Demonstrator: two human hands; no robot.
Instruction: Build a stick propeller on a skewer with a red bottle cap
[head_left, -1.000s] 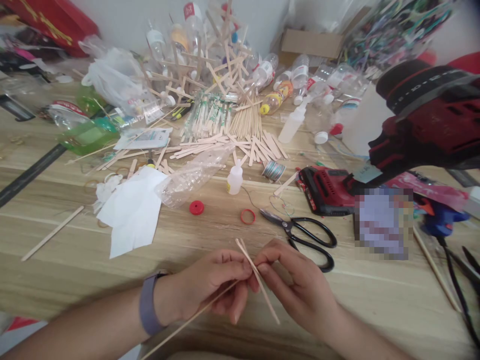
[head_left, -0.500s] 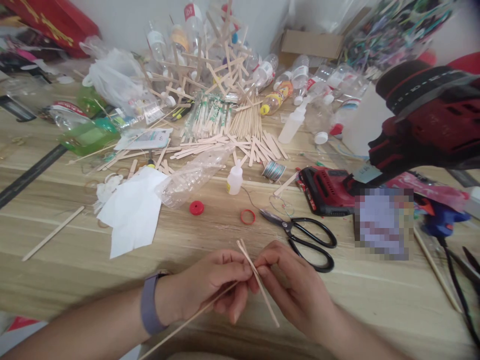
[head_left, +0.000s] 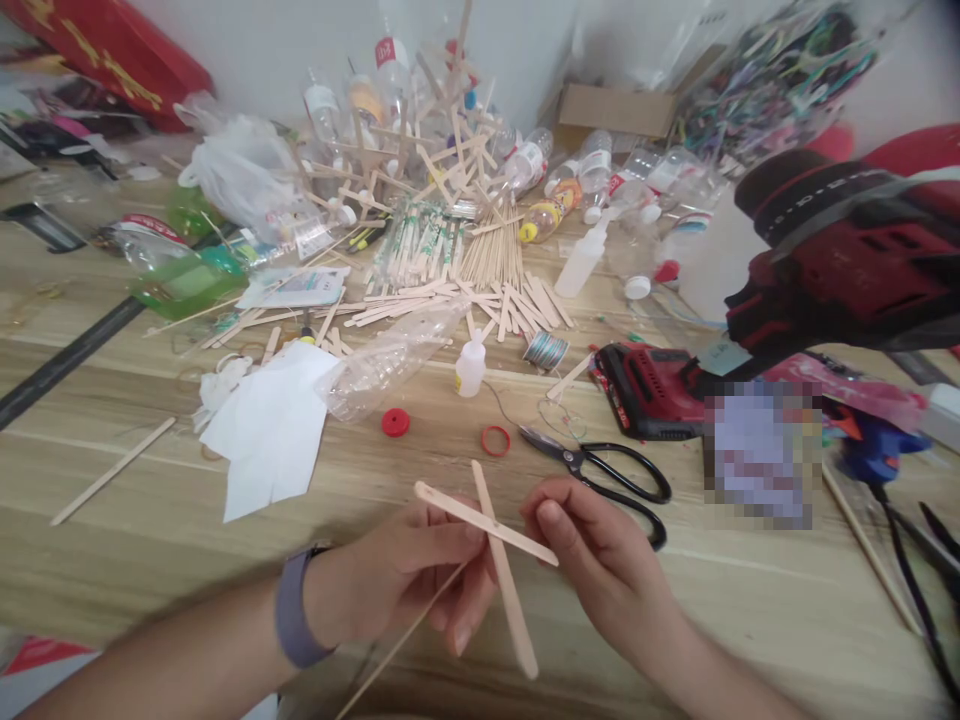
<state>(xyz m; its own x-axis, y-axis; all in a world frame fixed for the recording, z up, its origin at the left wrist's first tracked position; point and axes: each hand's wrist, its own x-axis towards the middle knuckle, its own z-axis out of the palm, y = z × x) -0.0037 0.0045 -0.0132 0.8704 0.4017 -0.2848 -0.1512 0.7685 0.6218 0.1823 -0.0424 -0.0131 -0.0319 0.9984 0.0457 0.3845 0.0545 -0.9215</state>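
Note:
My left hand pinches two flat wooden craft sticks where they cross, forming an X. A thin bamboo skewer also runs from this hand down toward the lower left. My right hand sits just right of the cross, thumb and fingers at the end of one stick. A purple band is on my left wrist. Both hands hover over the wooden table near its front edge.
Black scissors, a red bottle cap and a red ring lie just beyond the hands. Further back are a clear plastic bottle, white paper, a small glue bottle, piled sticks and bottles. A red drill stands right.
The two sticks, held nearly together before, have been swivelled apart into a cross. The view has shifted slightly downward.

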